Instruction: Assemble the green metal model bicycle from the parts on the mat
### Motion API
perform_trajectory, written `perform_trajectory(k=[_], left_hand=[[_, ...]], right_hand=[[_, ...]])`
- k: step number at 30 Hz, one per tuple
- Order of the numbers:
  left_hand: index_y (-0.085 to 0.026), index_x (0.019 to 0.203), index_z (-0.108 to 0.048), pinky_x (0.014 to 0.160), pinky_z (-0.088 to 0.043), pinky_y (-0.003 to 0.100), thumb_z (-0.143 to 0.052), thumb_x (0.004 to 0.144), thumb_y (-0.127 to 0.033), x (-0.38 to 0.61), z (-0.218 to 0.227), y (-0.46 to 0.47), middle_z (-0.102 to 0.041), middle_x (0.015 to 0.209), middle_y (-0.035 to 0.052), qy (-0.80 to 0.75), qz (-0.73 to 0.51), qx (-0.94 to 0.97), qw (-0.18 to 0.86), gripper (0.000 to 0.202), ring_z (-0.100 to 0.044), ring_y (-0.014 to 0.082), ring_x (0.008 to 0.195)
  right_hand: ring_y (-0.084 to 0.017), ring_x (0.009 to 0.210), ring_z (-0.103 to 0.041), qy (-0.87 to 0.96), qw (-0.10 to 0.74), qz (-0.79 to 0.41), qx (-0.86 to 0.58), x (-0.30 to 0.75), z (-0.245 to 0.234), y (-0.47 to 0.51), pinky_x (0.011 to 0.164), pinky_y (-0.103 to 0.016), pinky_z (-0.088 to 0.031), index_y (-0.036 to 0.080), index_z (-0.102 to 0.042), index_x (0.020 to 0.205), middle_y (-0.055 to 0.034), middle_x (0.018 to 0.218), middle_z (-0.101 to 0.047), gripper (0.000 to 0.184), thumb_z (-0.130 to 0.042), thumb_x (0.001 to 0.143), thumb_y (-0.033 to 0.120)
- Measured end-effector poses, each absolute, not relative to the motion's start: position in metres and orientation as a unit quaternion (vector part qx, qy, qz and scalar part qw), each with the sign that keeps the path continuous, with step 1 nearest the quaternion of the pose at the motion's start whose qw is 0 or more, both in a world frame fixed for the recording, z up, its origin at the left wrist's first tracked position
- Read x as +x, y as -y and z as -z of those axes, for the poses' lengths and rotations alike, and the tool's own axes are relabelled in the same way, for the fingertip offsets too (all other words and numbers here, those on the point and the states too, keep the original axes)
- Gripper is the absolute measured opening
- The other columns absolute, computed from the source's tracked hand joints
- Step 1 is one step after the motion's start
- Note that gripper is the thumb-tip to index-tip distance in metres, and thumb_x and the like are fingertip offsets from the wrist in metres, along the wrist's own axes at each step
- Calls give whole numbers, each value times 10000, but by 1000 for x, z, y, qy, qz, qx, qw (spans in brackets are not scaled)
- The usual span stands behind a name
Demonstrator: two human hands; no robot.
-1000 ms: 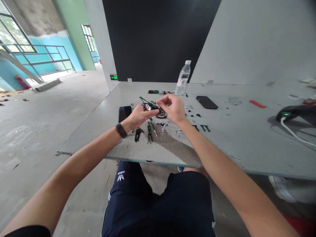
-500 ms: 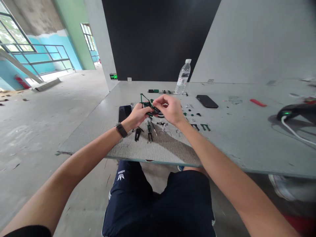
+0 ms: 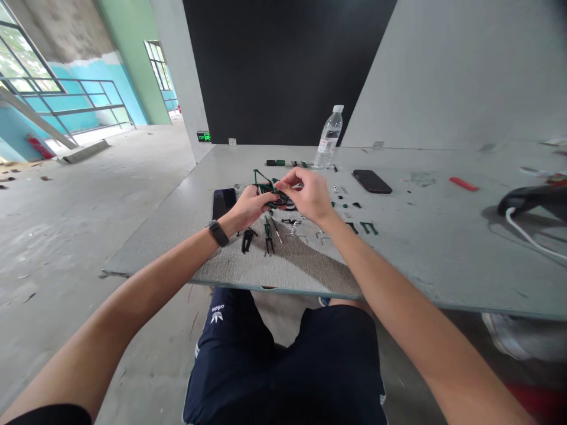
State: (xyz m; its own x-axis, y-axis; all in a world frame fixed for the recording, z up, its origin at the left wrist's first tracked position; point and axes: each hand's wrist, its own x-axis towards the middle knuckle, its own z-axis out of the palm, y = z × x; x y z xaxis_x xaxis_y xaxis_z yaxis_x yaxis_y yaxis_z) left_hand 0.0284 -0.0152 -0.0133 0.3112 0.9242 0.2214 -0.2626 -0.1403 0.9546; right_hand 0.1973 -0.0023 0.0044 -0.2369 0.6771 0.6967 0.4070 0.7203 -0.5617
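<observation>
A small green model bicycle frame [image 3: 262, 188] with a black spoked wheel [image 3: 282, 200] is gripped in my left hand [image 3: 246, 209], thumb on top, just above the table. My right hand [image 3: 312, 193] is closed in a pinch at the wheel side of the model; what its fingertips hold is too small and partly covered. Below the hands lie a green and black fork piece [image 3: 269, 235], a black part [image 3: 247, 241], a thin screwdriver-like tool [image 3: 277, 231] and a small black handlebar-like part [image 3: 291, 222].
Small parts, among them a green bracket piece [image 3: 368, 228], lie right of my hands. A phone [image 3: 224, 202] is by my left hand, another dark phone [image 3: 372, 182] farther right. A water bottle [image 3: 329, 139] stands behind. A red object [image 3: 463, 183] and a white cable [image 3: 527, 233] are at right.
The model has tilted or shifted very slightly in my hands. My right fingertips have moved a little at the wheel. The parts on the table stay where they were.
</observation>
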Motion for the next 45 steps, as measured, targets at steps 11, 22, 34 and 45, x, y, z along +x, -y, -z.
perform_trajectory(k=[11,22,34,45], left_hand=[[-108,723,-697,731,-477,283,-670,781,-121,28,10,16,-698,718,62,-305,-507,556,583,65,-691,150,715],[-150,651,-549,814,-542,358,-721,734,-56,28,9,18,-658,717,47,-293,-535,505,611,213,-663,152,714],[-122,581,-591,942,-552,384,-632,711,-8,28,5,20,-634,676,38,-287,-529,455,657,178,-663,137,735],[-148,585,-542,902,-542,386,-614,669,34,27,6,17,-591,629,10,-296,-522,420,681,213,-606,120,680]], right_hand=[[-211,808,-667,790,491,-145,-336,199,-3,2,708,-380,-550,213,-706,898,-65,859,-734,317,-668,907,528],[-205,830,-644,772,515,-174,-329,193,0,6,707,-365,-545,219,-635,878,-54,866,-698,297,-677,903,513],[-200,903,-649,754,538,-216,-310,189,8,5,761,-354,-557,234,-638,917,-51,938,-694,302,-690,894,531],[-190,842,-651,757,534,-209,-314,188,6,5,739,-355,-538,223,-662,907,-40,879,-704,221,-685,905,443]])
